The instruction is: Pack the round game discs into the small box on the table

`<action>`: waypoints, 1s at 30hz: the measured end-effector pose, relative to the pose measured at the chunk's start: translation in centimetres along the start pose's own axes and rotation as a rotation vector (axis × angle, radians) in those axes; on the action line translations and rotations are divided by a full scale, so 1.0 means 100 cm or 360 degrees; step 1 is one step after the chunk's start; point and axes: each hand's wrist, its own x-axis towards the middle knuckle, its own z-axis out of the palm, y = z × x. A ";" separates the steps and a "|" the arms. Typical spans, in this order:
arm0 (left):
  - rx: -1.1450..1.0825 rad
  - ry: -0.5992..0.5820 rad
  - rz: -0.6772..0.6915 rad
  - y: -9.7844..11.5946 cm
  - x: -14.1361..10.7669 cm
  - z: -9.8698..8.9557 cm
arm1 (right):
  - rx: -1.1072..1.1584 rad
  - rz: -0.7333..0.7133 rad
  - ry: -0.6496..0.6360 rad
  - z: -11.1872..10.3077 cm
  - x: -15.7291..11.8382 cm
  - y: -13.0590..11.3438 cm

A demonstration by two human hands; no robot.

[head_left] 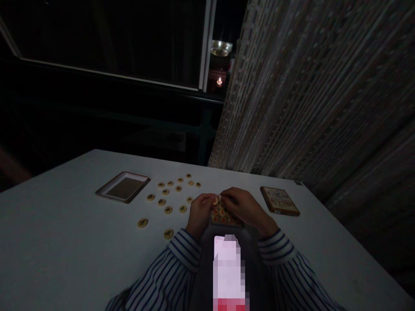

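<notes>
A small tray of round pieces with red markings (225,216) lies between my hands near the table's front. At its upper left corner, my left hand (201,210) has its fingers closed around a round piece (216,200). My right hand (241,206) reaches over the tray's top right part, its fingers bent together; whatever lies under the fingertips is hidden. Several round pieces with dark markings (168,210) are scattered on the white table to the left of my left hand. One of them (189,200) sits right beside that hand.
An open shallow box part (123,187) lies at the left of the white table (81,224). A printed box lid (280,201) lies at the right. A lit phone (227,268) is below my hands. Behind the table hang string curtains (275,86).
</notes>
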 end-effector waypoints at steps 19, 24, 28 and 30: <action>0.0057 -0.0074 0.0057 -0.005 0.001 -0.003 | -0.0007 -0.0049 -0.0090 0.004 0.003 0.007; -0.0037 -0.0039 -0.0010 -0.004 0.000 -0.001 | -0.0001 -0.0109 -0.0095 0.002 0.002 0.004; -0.0117 -0.0111 -0.0019 -0.006 -0.001 -0.001 | -0.0017 -0.0108 -0.0077 0.002 0.003 0.004; -0.0128 -0.0126 -0.0029 -0.007 -0.001 -0.002 | -0.0021 -0.0112 -0.0069 0.002 0.003 0.004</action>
